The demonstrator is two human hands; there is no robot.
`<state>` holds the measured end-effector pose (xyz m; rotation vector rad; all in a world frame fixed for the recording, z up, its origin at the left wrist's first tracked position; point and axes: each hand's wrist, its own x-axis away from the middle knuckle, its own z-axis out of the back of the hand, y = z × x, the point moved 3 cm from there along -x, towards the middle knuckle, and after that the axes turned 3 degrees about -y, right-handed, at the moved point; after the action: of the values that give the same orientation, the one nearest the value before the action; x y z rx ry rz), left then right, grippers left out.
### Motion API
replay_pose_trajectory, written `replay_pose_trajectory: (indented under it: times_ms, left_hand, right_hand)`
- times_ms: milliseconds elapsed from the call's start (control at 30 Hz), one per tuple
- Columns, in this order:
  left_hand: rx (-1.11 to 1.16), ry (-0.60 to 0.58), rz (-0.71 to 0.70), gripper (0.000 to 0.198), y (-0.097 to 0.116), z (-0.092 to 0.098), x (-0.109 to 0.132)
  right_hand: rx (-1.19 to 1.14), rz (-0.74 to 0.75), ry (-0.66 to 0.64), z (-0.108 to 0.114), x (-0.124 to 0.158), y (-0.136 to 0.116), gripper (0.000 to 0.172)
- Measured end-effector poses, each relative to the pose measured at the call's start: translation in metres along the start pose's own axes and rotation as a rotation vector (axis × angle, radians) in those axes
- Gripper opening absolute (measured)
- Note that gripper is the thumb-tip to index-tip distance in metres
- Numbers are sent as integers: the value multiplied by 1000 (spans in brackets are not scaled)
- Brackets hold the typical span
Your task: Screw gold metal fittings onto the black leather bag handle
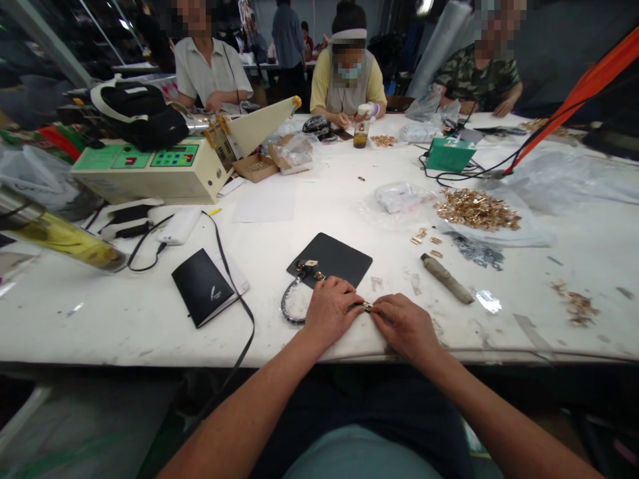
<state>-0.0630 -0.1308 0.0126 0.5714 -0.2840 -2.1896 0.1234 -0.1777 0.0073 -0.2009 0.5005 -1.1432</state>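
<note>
My left hand (331, 309) lies closed over the near corner of a black flat panel (340, 255), its thumb and finger pinching a dark strap end. A curved black handle (286, 303), partly wrapped in clear film, loops out to the left and passes under that hand. Gold hardware (310, 263) shows at the handle's other end, on the panel. Between the fingertips of both hands sits a small gold metal fitting (368, 307). My right hand (405, 327) pinches this fitting from the right. My fingers cover part of the fitting and the strap end.
To the right lie a taped grey-brown rod (447, 279), a heap of gold fittings (478, 209) and loose grey metal pieces (476, 251). A black notebook (202, 287) and a cord are at left, with a machine (150, 173) behind. Several people sit across the table.
</note>
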Motion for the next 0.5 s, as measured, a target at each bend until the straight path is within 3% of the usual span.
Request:
replay_pose_trajectory:
  times_ms: [333,500]
  left_hand:
    - [-60,-50,-11,18,2,0,-2]
    - [-58,-60,5,16,-1,-1,-3]
  right_hand:
    - [-83,16,78,-4,3,6,22]
    - [-98,-6,93,-3,5,8,17]
